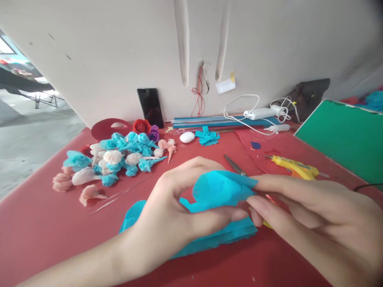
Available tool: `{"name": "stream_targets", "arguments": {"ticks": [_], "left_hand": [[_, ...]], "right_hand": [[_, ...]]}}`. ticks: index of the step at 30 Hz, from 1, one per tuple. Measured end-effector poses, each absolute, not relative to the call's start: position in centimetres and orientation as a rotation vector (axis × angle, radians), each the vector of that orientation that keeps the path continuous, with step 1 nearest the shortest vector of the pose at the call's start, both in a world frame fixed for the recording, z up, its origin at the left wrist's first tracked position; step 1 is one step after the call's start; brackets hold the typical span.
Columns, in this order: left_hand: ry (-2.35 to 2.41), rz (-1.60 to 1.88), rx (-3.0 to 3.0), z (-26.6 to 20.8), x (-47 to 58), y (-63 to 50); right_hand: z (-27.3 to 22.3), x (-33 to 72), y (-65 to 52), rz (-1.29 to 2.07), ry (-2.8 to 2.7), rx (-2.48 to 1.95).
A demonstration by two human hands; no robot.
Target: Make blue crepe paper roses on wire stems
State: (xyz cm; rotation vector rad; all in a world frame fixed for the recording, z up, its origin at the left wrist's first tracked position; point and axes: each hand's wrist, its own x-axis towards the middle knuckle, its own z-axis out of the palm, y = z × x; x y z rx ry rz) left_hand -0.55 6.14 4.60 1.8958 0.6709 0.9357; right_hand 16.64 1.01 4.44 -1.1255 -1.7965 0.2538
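Pinched by its narrow right end in my right hand [314, 211] is a rounded blue crepe paper petal [223, 187]. My left hand [170, 211] curls around the same petal, its thumb along the lower side and its fingers behind, partly hidden. Beneath my hands, on the red table, lie more sheets of blue crepe paper [221, 239], partly covered by the left hand. Scissors [235, 164] lie just behind, blades pointing away; my right hand hides most of their handles.
At the left is a pile of blue, white and pink paper flowers [119, 155], with thin wires [113, 199] in front. A yellow glue gun [295, 165] lies right, near a green board [344, 135]. A phone [150, 107] leans on the wall; a white charger [260, 114] trails cable.
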Motion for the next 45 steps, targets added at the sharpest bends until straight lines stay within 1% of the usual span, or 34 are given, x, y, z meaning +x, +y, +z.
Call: {"name": "stream_targets", "arguments": {"ticks": [5,9,14,23,31,36,45], "left_hand": [[0.609,0.932,1.678,4.1,-0.4,5.9],[0.599,0.932,1.629,4.1,-0.4,5.9],[0.584,0.917,1.597,4.1,-0.4,5.8],[0.554,0.892,1.482,4.1,-0.2,5.7],[0.48,0.876,1.351,4.5,-0.2,6.0],[0.394,0.827,1.215,4.2,0.1,6.0],[0.454,0.822,1.245,3.5,0.0,6.1]], "right_hand": [[4.4,16.4,1.2,0.269,-1.837,-1.089],[4.5,16.3,1.1,0.284,-1.833,-1.086],[4.6,16.3,0.8,0.333,-1.832,-1.247],[4.7,16.1,0.7,0.44,-1.783,-1.27],[4.6,17.0,1.1,0.644,-1.791,-1.306],[5.0,16.6,1.1,0.879,-1.784,-1.313],[5.2,16.5,1.1,1.178,-1.642,-1.303]]}}
